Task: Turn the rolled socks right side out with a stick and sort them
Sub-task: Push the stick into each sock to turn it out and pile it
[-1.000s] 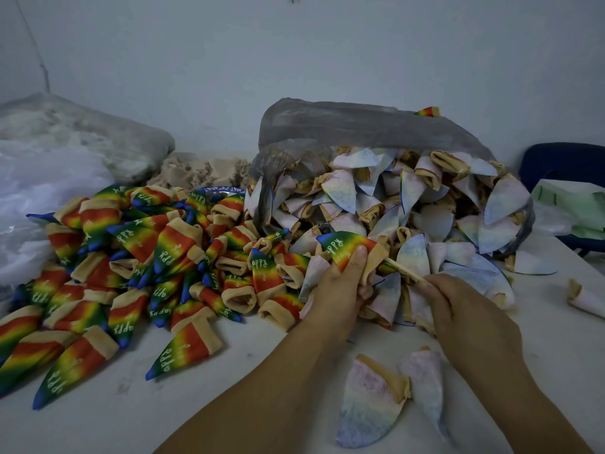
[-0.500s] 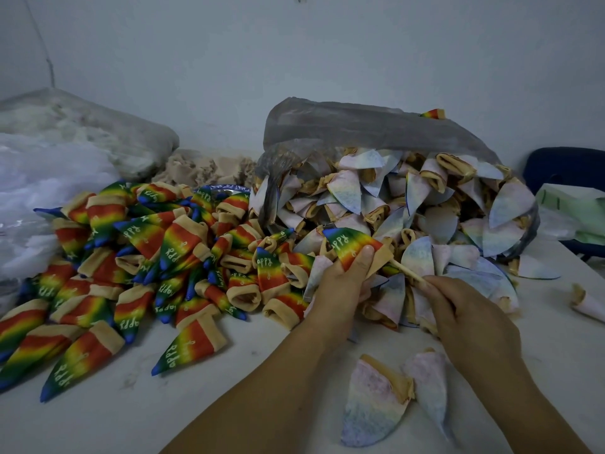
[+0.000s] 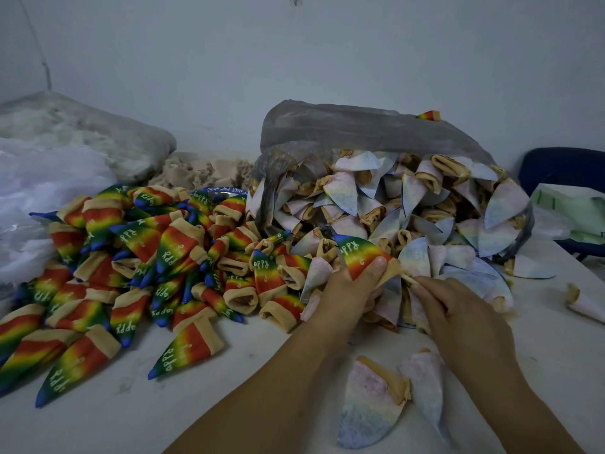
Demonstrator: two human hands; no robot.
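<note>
Rainbow sock [image 3: 358, 257] in left grip [image 3: 347, 290], stick [image 3: 407, 278] in right grip [image 3: 458, 311]

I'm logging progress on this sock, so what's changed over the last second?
Little. The right hand and the rainbow sock in the left hand have closed up slightly, so less of the stick shows between them. Both grips hold; the rainbow pile, the bagged pale pile and the two pale socks in front lie as before.
</note>
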